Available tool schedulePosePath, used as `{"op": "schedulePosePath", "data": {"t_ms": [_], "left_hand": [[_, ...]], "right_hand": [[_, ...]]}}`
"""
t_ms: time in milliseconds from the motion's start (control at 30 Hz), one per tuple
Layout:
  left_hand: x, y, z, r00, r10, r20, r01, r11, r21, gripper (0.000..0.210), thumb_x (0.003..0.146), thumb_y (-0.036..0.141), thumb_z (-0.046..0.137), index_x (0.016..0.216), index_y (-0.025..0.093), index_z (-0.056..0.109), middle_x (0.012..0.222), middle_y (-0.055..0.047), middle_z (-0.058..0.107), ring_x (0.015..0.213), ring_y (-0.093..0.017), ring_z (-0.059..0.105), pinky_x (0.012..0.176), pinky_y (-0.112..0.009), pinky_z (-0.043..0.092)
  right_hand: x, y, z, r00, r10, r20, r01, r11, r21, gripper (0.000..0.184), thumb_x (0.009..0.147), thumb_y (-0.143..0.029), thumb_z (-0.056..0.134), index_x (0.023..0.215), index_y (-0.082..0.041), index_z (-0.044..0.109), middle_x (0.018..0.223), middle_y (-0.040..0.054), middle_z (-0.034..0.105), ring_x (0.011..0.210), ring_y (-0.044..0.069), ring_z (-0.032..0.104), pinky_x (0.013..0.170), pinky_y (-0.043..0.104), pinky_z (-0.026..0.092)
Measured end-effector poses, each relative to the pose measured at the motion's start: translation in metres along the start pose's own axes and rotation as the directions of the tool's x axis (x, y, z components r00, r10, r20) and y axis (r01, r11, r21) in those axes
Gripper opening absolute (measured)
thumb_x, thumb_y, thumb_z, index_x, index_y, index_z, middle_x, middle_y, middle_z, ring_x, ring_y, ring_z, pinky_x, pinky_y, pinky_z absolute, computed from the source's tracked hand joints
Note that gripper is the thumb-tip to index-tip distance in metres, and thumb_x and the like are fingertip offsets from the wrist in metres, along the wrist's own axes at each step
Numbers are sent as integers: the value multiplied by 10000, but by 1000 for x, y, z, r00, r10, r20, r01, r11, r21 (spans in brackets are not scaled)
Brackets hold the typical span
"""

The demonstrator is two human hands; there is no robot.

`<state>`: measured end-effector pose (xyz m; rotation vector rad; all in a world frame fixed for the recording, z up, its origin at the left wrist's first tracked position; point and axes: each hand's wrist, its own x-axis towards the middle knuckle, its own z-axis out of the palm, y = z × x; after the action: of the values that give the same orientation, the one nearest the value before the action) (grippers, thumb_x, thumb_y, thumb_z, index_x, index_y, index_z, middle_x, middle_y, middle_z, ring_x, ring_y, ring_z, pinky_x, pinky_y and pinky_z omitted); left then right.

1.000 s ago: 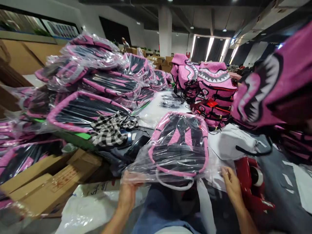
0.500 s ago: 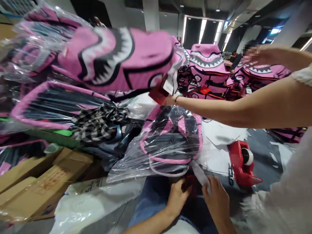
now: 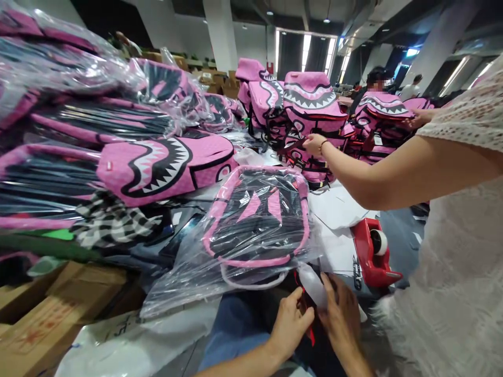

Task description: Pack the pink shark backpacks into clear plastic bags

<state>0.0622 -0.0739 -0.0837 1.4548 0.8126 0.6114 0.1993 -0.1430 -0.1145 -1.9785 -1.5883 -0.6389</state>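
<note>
My left hand (image 3: 290, 320) is closed, thumb and forefinger pinched at a thin red strip (image 3: 310, 335) above my lap. Close beside it, my right hand (image 3: 341, 314) grips a crumpled whitish translucent plastic strip (image 3: 314, 287); its lower fingers are in shadow. Just beyond both hands lies a pink and black backpack (image 3: 259, 230), back panel up, inside a clear plastic bag (image 3: 176, 277) spread out to the left. The pale loop of its handle (image 3: 251, 285) points toward me. A red tape dispenser (image 3: 375, 256) stands to the right of my hands.
A co-worker's arm (image 3: 365, 173) reaches in from the right toward stacked pink backpacks (image 3: 310, 99). Another pink shark-mouth backpack (image 3: 165, 162) lies at left beside a checked cloth (image 3: 113, 220). Cardboard boxes (image 3: 51, 314) sit at lower left. White paper sheets (image 3: 338, 207) lie near the dispenser.
The shark-mouth backpack that was in the air now lies on the left, and the co-worker's hand has moved away to the stack. The red strip now shows between my hands. The view has shifted right.
</note>
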Motion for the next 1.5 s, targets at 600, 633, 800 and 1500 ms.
{"op": "schedulePosePath", "data": {"t_ms": [600, 633, 800, 1500], "left_hand": [[1, 17, -3, 977, -160, 141, 175, 979, -103, 199, 707, 345, 551, 797, 175, 604, 510, 19, 569, 386, -147, 535, 372, -224, 398], [4, 16, -4, 987, -125, 104, 130, 991, -44, 160, 702, 327, 544, 745, 179, 590, 528, 20, 560, 417, -129, 512, 402, -215, 378], [14, 4, -1, 999, 33, 13, -36, 967, 252, 166, 764, 280, 528, 636, 178, 554, 572, 27, 527, 542, -110, 427, 528, -240, 299], [43, 23, -7, 300, 407, 862, -841, -313, 441, 78, 941, 192, 617, 934, 136, 671, 892, -63, 726, 965, -242, 663, 912, -409, 477]], "right_hand": [[-29, -3, -38, 992, -123, 28, 115, 972, 205, 386, 1030, -176, 363, 1358, -209, 563, 1047, 33, 780, 888, 170, 757, 829, 303, 611], [-29, -3, -38, 993, -108, 42, 96, 970, 224, 371, 1034, -191, 370, 1346, -205, 569, 1024, 32, 783, 856, 167, 759, 770, 275, 621], [-30, -5, -39, 991, -131, 23, 123, 968, 218, 425, 1016, -161, 397, 1415, -220, 531, 1066, 43, 777, 902, 184, 760, 811, 292, 630], [-63, -8, -7, 972, -111, -206, 127, 990, 68, 301, 997, -127, 423, 1192, -155, 650, 958, 99, 777, 772, 165, 752, 664, 221, 570]]}}
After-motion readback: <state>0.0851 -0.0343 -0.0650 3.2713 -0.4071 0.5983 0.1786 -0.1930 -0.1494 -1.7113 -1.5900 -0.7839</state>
